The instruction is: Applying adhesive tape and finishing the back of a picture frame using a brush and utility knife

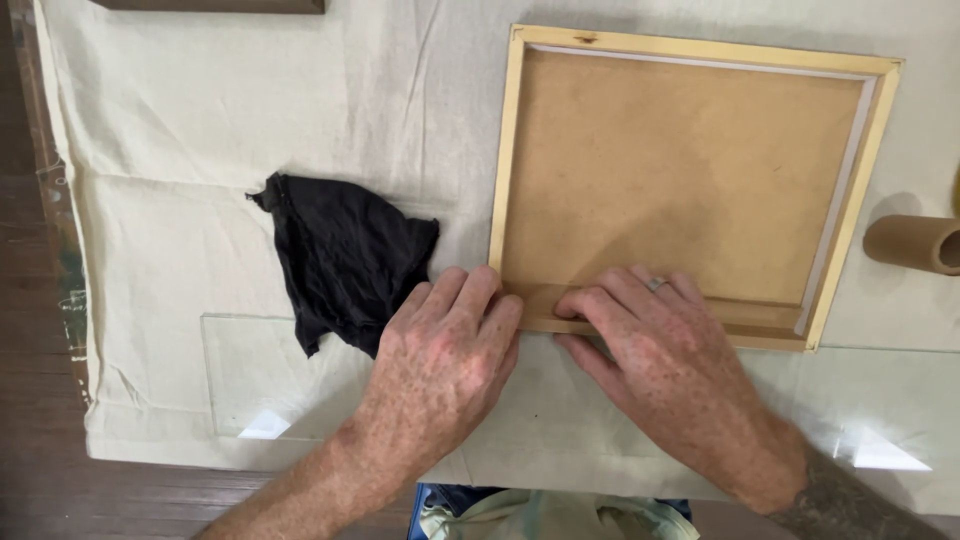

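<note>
A square wooden picture frame (690, 185) is laid face down on the right half of the desk, its brown backing board turned up and a thin white strip seen along the inside of its far and right edges. Its near rail is touched by both hands. The left hand (440, 370) is laid flat at the near left corner, fingers stretched out and uncurled, their tips resting on the corner of the rail; nothing is gripped by it. The right hand (665, 365) is placed just beside it, fingers extended over the near rail and onto the backing board (a ring is worn on one finger), pressing rather than clasping; the thumb is tucked below the rail against the cloth.

Left of the frame, just beside the left hand, a crumpled black rag (345, 260) is spread on the cloth. A clear glass pane (240, 385) is lain flat under the near part of the rag and the left hand, its edges faintly seen. Everything is carried by a cream cloth (200, 130) that covers the desk. At the right edge, well apart from the hands, a cardboard tube (915, 243) is partly seen.
</note>
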